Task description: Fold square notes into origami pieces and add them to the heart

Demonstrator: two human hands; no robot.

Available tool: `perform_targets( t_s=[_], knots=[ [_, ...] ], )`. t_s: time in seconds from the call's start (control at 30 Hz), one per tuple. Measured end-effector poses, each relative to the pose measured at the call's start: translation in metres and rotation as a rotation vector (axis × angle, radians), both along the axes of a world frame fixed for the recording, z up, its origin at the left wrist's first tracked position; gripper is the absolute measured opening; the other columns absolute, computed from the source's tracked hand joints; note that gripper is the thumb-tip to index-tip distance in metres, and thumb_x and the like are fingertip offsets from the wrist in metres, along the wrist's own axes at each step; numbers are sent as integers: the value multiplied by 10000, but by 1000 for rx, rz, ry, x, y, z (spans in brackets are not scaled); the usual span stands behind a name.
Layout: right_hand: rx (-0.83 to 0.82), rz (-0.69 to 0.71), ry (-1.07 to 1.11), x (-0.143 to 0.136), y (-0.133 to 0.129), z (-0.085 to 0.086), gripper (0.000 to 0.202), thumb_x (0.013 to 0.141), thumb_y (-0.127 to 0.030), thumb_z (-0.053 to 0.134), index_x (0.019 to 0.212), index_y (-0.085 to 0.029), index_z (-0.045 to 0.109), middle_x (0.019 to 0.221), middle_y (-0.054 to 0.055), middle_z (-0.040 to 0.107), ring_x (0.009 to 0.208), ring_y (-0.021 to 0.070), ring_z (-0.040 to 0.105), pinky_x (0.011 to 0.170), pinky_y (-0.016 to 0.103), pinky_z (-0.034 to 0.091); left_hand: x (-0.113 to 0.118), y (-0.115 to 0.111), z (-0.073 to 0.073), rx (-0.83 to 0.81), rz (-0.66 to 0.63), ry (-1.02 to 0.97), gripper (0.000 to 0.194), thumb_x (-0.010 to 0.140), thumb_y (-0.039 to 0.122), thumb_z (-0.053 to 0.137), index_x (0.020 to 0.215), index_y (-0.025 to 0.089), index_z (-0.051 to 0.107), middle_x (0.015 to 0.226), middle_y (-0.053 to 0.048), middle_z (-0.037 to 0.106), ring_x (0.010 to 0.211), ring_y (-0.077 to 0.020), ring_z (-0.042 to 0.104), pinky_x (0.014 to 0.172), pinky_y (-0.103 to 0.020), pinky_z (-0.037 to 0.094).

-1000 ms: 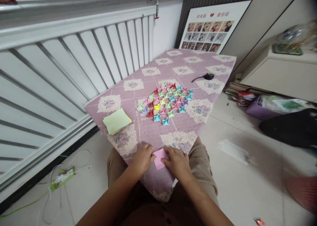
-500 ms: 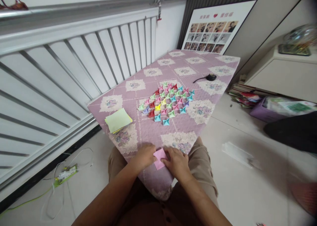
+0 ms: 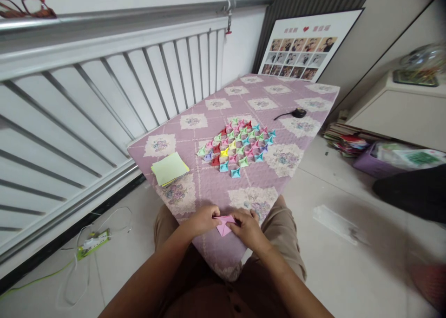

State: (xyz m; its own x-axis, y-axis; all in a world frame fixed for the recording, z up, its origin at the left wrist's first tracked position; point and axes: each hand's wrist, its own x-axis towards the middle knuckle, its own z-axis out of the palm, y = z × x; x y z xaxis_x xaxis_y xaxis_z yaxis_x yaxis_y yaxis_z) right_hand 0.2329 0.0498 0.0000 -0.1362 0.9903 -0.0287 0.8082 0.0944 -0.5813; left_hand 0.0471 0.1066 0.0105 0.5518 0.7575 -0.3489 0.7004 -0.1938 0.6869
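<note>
Pinching the paper (image 3: 223, 230) at both sides, left hand (image 3: 203, 220) and right hand (image 3: 249, 229) have it seemingly part-folded; folded pieces (image 3: 232, 145) (many colours) sit farther off, flat sheets (image 3: 170, 169) left.

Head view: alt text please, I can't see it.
Left-hand grip and right-hand grip hold a folded pink paper at the near end of a table. Farther off lie colourful folded paper pieces, a paper stack to their left.

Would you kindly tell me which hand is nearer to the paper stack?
Left: the left hand is below and to the right of the paper stack in view; the right hand is farther right.
</note>
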Motion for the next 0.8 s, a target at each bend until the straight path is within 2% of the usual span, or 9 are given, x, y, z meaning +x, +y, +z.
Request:
perform_targets(
  t_s=[0.13,0.23,0.3,0.4,0.47,0.57,0.7,0.8],
  knots=[
    [1,139,56,1,10,8,176,851,-279,548,706,-218,625,697,-33,618,739,145,566,860,353,368,-5,-1,9,11,36,-45,72,762,199,588,820,157,577,754,33,590,680,-109,510,596,-212,346],
    [103,194,70,0,17,19,191,873,-263,530,718,-211,629,720,-10,618,752,150,554,786,306,385,-7,0,18,70,60,-73,57,794,215,579,815,161,579,754,26,587,701,-116,515,621,-224,355],
    [212,195,33,-1,22,26,161,876,-254,538,758,-212,639,767,7,622,804,163,547,807,316,376,-7,1,22,212,46,-80,49,825,206,554,834,167,584,805,10,598,753,-129,528,672,-240,377],
    [398,191,-82,-2,26,29,85,864,-229,573,830,-216,650,822,22,623,883,184,530,940,390,315,-6,1,23,538,-25,-2,91,859,155,503,862,175,592,903,-27,600,877,-168,525,785,-287,397],
    [504,211,-156,-2,25,25,62,859,-212,589,872,-220,648,844,25,628,930,192,518,1013,437,241,-5,-1,18,688,-69,97,130,879,143,474,862,180,597,938,-44,594,920,-193,506,824,-322,396],
    [589,249,-230,-2,18,12,62,868,-201,584,892,-223,638,860,22,636,951,191,509,1038,449,200,-5,-11,4,766,-115,216,170,921,193,446,857,198,603,934,-45,588,890,-206,489,799,-347,396],
    [558,286,-255,-5,3,-9,70,874,-191,574,885,-227,634,847,15,635,935,184,516,1033,436,213,-5,-27,-12,716,-147,311,193,944,282,441,879,222,611,908,-31,587,874,-212,489,759,-351,382],
    [504,278,-233,-7,-4,-19,56,857,-194,593,870,-224,639,832,17,631,926,189,516,1022,426,234,-6,-35,-14,621,-134,337,214,950,298,431,906,228,628,921,-32,595,902,-209,495,778,-352,367]
  ],
)
